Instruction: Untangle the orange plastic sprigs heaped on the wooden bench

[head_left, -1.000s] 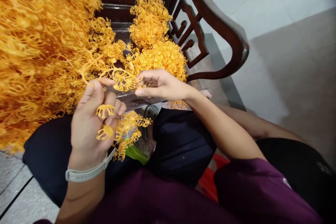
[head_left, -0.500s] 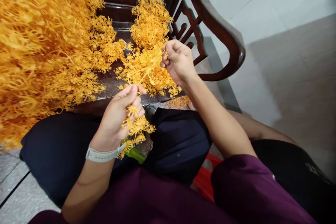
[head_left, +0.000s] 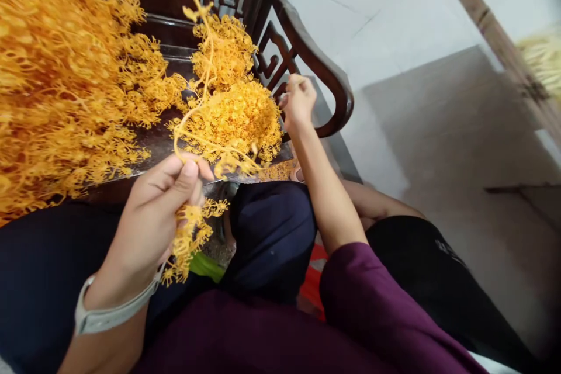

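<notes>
both hands have drawn apart, and we record this as the main change: the right hand [head_left: 298, 102] has moved off the orange heap and now rises just beside the curved armrest [head_left: 315, 58] of a dark carved wooden bench. we find its fingers drawn together at the tips, which are slightly blurred, so we cannot tell whether they hold anything. the left hand [head_left: 146, 228], near and to the left, is nearly closed, with the thumb and fingers pinching a loose orange sprig [head_left: 188, 239] of lacy, branching material, probably plastic. we see a thin stem [head_left: 205, 52] rising from that grip across the far heap [head_left: 228, 123], though we cannot tell whether it belongs to the same sprig. the heap rests on the bench seat, and a much larger orange mass [head_left: 56, 82] fills the left side. we note a pale wristband [head_left: 105, 318] on the left wrist, a purple sleeve [head_left: 363, 286] at near right, and dark trousers [head_left: 272, 234] below both hands.
</notes>
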Action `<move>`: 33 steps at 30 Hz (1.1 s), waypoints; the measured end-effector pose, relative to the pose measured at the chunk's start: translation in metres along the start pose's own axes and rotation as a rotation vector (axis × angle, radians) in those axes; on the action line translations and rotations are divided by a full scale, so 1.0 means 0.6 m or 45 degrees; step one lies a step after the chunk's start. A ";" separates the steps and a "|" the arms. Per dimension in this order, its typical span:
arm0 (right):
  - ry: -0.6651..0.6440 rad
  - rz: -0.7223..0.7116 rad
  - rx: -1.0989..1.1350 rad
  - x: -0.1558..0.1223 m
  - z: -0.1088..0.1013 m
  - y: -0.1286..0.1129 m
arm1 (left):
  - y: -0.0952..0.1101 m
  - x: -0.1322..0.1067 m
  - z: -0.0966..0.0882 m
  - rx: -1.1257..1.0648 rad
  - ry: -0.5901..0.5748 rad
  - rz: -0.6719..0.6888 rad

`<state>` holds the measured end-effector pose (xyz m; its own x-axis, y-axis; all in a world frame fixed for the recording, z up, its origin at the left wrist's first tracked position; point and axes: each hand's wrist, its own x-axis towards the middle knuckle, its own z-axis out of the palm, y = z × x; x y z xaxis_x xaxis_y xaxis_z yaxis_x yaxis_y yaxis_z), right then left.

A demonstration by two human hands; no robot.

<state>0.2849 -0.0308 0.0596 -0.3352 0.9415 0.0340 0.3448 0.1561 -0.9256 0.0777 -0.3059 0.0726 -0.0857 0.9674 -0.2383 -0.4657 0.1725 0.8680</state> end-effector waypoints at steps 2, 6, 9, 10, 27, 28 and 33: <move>-0.020 -0.009 -0.020 0.003 -0.003 0.004 | 0.003 0.004 -0.006 -0.063 0.053 0.033; 0.036 -0.064 -0.086 0.002 0.014 0.035 | 0.004 0.011 -0.005 -0.152 0.076 0.052; 0.284 -0.143 -0.149 0.008 0.021 0.060 | 0.006 0.010 -0.004 -0.180 0.065 0.032; 0.348 -0.159 -0.160 0.010 0.021 0.064 | 0.007 0.010 -0.004 -0.191 0.069 0.032; -0.749 0.119 0.968 -0.153 0.198 -0.073 | 0.005 0.025 0.009 -0.492 0.165 0.013; -0.747 0.135 0.959 -0.150 0.195 -0.070 | 0.004 0.027 0.008 -0.480 0.173 0.021; -1.118 0.124 0.700 -0.131 0.147 -0.058 | 0.014 0.025 -0.007 -0.490 0.190 0.002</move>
<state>0.2218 -0.1367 0.0558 -0.9237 0.3594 -0.1327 0.0313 -0.2743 -0.9611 0.0689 -0.2904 0.0745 -0.2002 0.9252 -0.3224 -0.7583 0.0621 0.6490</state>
